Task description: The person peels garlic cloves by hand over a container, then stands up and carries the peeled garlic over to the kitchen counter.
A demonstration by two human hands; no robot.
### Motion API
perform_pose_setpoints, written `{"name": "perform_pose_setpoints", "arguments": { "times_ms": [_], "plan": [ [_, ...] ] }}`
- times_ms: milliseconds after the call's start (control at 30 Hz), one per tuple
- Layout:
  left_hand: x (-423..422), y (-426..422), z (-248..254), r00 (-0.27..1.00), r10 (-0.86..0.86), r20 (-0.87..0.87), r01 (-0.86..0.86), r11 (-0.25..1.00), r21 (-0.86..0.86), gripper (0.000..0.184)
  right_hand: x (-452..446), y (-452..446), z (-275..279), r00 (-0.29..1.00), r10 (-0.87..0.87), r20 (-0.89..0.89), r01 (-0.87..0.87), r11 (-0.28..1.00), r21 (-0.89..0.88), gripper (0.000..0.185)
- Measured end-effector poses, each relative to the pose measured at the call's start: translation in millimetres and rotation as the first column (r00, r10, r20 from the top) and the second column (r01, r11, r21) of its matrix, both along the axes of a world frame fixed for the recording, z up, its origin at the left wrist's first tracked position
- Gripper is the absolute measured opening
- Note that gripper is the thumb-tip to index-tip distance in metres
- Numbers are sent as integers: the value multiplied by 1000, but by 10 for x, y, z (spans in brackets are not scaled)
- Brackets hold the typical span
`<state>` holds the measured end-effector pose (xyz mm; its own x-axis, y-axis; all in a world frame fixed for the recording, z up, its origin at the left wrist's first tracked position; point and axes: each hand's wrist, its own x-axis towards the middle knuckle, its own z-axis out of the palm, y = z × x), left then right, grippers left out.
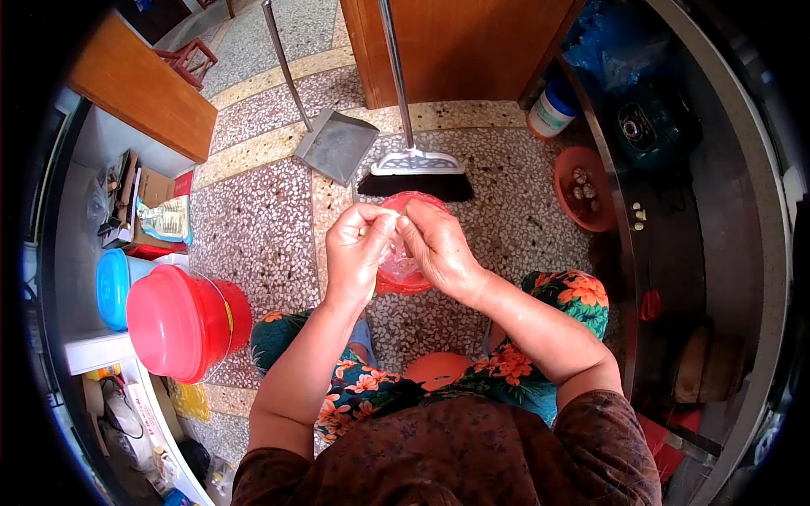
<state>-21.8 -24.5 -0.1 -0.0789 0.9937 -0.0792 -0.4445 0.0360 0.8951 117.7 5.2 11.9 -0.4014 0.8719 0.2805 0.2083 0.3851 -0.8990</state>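
My left hand (356, 244) and my right hand (440, 249) meet at the fingertips in front of me. Pinched between them is a small pale garlic clove (390, 213), mostly hidden by the fingers. A ring shows on a finger of my left hand. Directly below both hands stands a red bin (407, 285) with a clear plastic liner. To the right, an orange-pink bowl (569, 187) holds several whole garlic bulbs (582, 187). Several peeled cloves (638, 216) lie on the dark shelf beside that bowl.
A broom (413, 169) and a grey dustpan (337, 145) stand on the speckled floor ahead. At the left is a lidded red bucket (181, 325), near a blue-lidded tub (112, 289). Red-handled scissors (649, 305) lie on the right shelf (666, 253). A white tub (553, 111) stands by the door.
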Motion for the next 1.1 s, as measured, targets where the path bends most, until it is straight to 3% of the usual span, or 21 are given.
{"name": "perform_pose_setpoints", "arguments": {
  "times_ms": [167, 233, 367, 433, 467, 567, 633, 733, 967, 1100],
  "plan": [
    [11, -5, 32, 997, 26, -75, -23, 999, 34, 5, 20, -39, 27, 999, 15, -50, -18, 998, -55, 18],
    [-6, -1, 18, 1000, -7, 30, 5, 999, 53, 5, 25, -45, 24, 977, 49, -207, -124, 921, -368, 20],
    [-39, -2, 8, 1000, -6, 25, 5, 999, 40, 6, 13, -36, -39, 971, 52, -235, -137, 921, -366, 23],
    [-56, 7, -8, 999, -1, 53, -1, 1000, 23, 7, 9, -5, -65, 994, 44, -97, -53, 994, -93, 24],
    [-65, 8, -21, 999, 1, 54, -2, 1000, 23, 7, 2, -1, -68, 994, 45, -97, -54, 994, -93, 24],
    [-83, 20, -25, 992, -27, 122, 27, 1000, 5, 8, -8, 7, -46, 992, -48, -118, 18, 970, -244, 22],
    [-98, 25, 21, 952, -66, 297, 93, 993, -78, 10, -3, 6, 8, 964, -41, -262, -90, 879, -469, 17],
    [-145, 49, -39, 896, -138, 422, 183, 981, -69, 11, -50, 12, -111, 949, -29, -315, -87, 934, -346, 14],
    [-125, 82, -35, 848, -137, 511, 223, 969, -110, 15, -19, 14, -70, 936, -37, -351, -111, 913, -393, 17],
    [-129, 94, -20, 775, -128, 619, 282, 946, -158, 24, 17, 63, -134, 946, -131, -295, -9, 903, -429, 20]
  ]
}}
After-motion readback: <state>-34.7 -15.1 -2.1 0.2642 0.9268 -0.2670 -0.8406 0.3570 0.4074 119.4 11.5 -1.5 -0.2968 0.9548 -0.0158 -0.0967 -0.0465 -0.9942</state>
